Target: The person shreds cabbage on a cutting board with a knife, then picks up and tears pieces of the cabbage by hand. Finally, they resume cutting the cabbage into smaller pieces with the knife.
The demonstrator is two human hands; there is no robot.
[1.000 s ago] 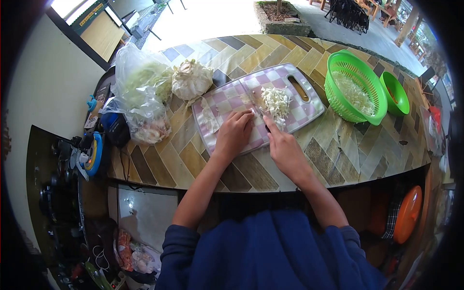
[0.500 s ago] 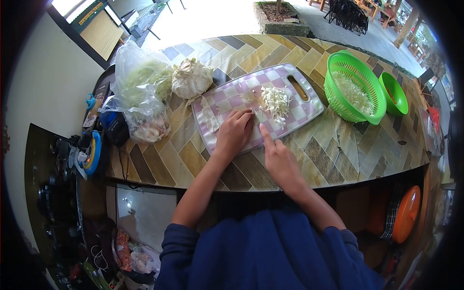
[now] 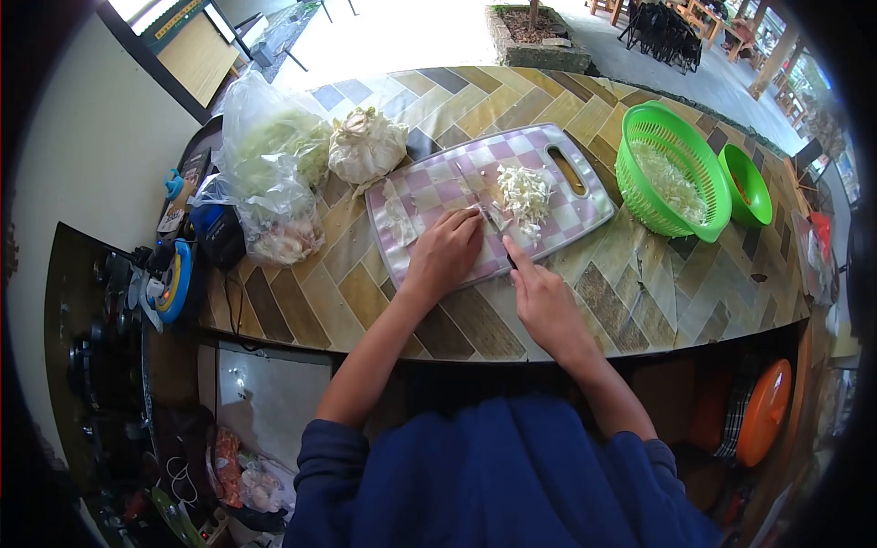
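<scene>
My right hand [image 3: 548,306] is wrapped round the dark handle of a knife [image 3: 493,219]. Its thin blade slants up and left over the pink-and-white checked cutting board [image 3: 575,212]. Beside the blade, my left hand [image 3: 446,248] presses with bent fingers on a small pale piece of what looks like cabbage, mostly hidden beneath them. Right of the blade lies a pile of chopped white cabbage [image 3: 524,196]. A few thin pale scraps [image 3: 398,219] rest on the board's left part.
Behind the board's left end sits a pale cabbage head [image 3: 367,146], next to a clear plastic bag [image 3: 265,173] of vegetables. A green colander [image 3: 630,187] with shredded cabbage and a smaller green bowl [image 3: 751,196] stand right on the tile-patterned table [image 3: 603,292].
My right hand has shifted slightly right and down, and the knife blade now shows more plainly beside my left fingers. My left hand stays nearly in place.
</scene>
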